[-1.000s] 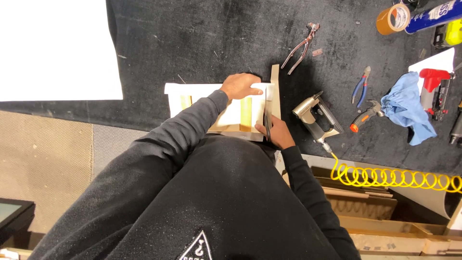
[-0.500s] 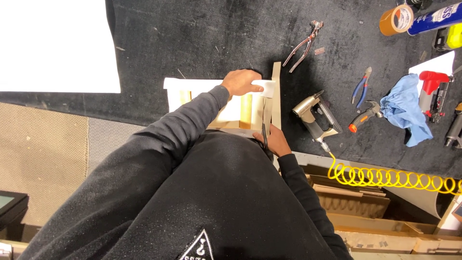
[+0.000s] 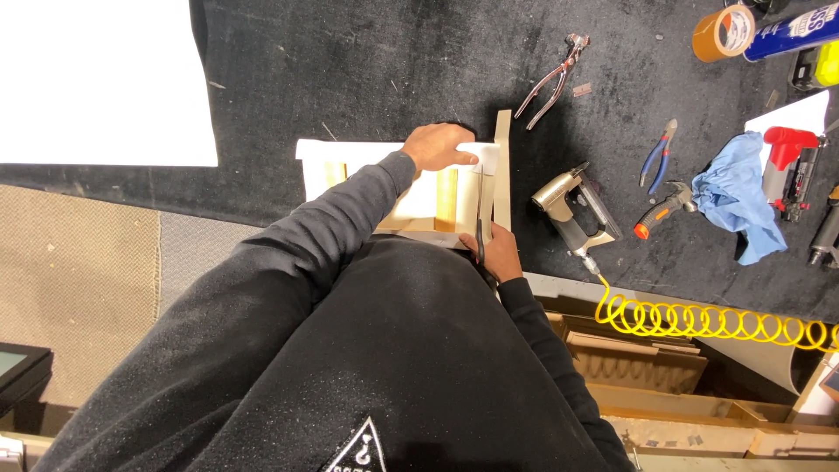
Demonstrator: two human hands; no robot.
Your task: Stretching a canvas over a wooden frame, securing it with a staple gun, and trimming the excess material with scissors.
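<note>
A small wooden frame [image 3: 446,205] wrapped in white canvas [image 3: 367,150] lies on the black work surface in front of me. My left hand [image 3: 441,147] presses flat on the canvas at the frame's far right corner. At the near right corner my right hand [image 3: 500,253] grips a thin dark tool [image 3: 479,229] that points up along the frame's right edge; I cannot tell what kind of tool it is. A pale wooden strip [image 3: 502,162] stands just right of that edge. My dark sleeves and body hide the near side of the frame.
Right of the frame lie a pneumatic stapler [image 3: 572,205] on a yellow coiled hose [image 3: 699,319], canvas pliers [image 3: 555,79], blue-handled pliers [image 3: 657,156], a hammer [image 3: 662,212], a blue cloth [image 3: 734,197], a red tool [image 3: 786,166] and a tape roll [image 3: 724,31]. A white sheet [image 3: 96,79] lies far left.
My right hand with the dark tool has shifted slightly toward my body along the frame's right edge. My left hand stays pressed on the canvas.
</note>
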